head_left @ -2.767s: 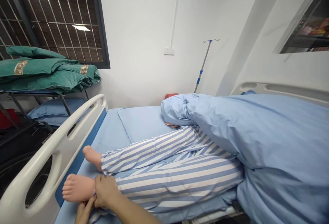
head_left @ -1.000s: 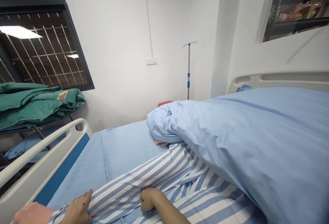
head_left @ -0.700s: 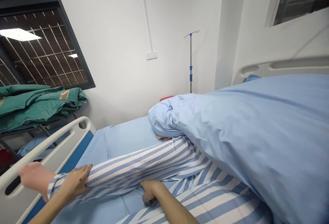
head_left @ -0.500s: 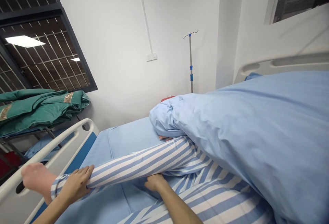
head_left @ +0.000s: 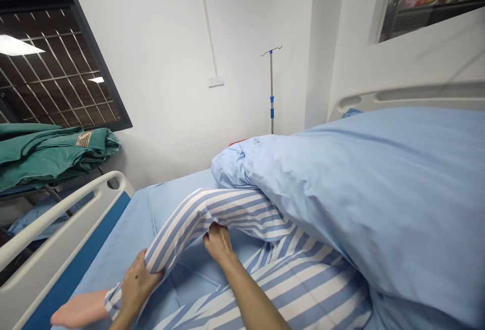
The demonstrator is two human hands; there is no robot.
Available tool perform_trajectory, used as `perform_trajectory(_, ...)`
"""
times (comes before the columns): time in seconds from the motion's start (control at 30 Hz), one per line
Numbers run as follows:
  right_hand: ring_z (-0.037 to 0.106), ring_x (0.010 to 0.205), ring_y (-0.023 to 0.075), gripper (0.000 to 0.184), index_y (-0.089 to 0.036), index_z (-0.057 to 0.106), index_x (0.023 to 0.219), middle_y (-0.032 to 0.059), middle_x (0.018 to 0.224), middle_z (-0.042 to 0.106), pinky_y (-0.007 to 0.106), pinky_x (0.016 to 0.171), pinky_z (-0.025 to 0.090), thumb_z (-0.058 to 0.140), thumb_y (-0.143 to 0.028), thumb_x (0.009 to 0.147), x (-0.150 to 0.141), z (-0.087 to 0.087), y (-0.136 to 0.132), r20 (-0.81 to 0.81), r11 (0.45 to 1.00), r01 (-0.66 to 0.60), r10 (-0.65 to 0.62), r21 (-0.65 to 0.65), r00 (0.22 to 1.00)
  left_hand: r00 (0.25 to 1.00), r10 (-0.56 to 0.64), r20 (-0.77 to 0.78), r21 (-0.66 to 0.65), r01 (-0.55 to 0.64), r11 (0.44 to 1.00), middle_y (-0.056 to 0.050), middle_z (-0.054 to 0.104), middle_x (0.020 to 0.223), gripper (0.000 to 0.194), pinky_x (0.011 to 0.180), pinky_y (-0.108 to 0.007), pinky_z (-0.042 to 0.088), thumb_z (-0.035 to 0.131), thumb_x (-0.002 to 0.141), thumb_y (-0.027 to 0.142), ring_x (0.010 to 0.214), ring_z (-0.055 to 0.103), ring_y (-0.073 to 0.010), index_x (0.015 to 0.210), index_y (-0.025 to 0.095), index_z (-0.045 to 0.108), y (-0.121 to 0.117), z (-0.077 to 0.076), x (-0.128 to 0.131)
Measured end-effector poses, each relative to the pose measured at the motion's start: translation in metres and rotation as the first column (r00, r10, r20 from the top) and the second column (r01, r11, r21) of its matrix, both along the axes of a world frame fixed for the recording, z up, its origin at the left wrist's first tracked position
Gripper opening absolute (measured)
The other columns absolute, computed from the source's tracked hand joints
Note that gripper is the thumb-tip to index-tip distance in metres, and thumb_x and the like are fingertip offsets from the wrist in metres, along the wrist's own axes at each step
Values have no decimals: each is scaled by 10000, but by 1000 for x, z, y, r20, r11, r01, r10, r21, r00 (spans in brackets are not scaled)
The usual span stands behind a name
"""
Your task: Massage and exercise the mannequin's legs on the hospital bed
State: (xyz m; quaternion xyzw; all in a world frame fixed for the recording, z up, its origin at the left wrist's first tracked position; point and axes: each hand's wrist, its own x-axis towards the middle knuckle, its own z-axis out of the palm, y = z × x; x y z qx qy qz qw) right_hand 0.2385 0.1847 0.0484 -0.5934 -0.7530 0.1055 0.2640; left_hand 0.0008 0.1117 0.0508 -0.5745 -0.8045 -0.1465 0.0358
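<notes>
A bent leg in blue-and-white striped trousers [head_left: 178,229] rests over the bed, its knee raised and its bare foot [head_left: 81,310] at the lower left. My left hand [head_left: 139,280] is wrapped round the lower leg above the ankle, gripping it through the cloth. Beneath the knee is my right hand [head_left: 219,241], its fingers curled up against the underside and partly hidden by the leg. The other striped trouser leg [head_left: 303,289] lies nearer to me. A light blue quilt [head_left: 341,183] covers the body above the thighs.
A white bed end board [head_left: 109,183] with a blue panel stands at the left. Beyond it, green quilts [head_left: 56,153] lie on another bed. An IV pole [head_left: 272,85] rises behind the bed near the wall. The headboard [head_left: 417,95] is at the right.
The leg has gone from nearly straight to bent, with the knee higher. The foot has come off the end board, down and toward the bed. My left hand has moved right with the shin.
</notes>
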Motion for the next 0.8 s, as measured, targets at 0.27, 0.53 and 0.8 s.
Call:
perform_trajectory(0.27, 421, 1196, 257, 553, -115, 366, 1324, 144, 1308, 453, 352, 995, 311, 430, -179, 778, 18, 5, 7, -94, 960, 207, -192, 187, 977, 981, 65, 183, 141, -91, 986, -97, 613, 1051, 598, 720, -335, 419, 543, 682, 432, 940, 585, -289, 1205, 195, 378, 25, -5, 80)
perform_trajectory(0.53, 425, 1190, 272, 581, -103, 335, 1346, 160, 1323, 436, 358, 970, 326, 423, -199, 779, 18, 3, 4, -54, 968, 202, -196, 150, 979, 995, -11, 104, 107, 0, 994, -85, 609, 1063, 644, 714, -330, 397, 548, 684, 454, 927, 583, -285, 1238, 193, 349, 22, -6, 69)
perform_trajectory(0.8, 578, 1016, 246, 429, -123, 474, 1240, 147, 1081, 628, 302, 868, 399, 409, -242, 834, 14, 4, -5, -2, 993, 112, -113, -38, 994, 991, -73, -112, -7, 72, 997, -62, 588, 1121, 546, 694, -320, 391, 509, 695, 368, 923, 577, -270, 1204, 223, 375, -4, 15, -6)
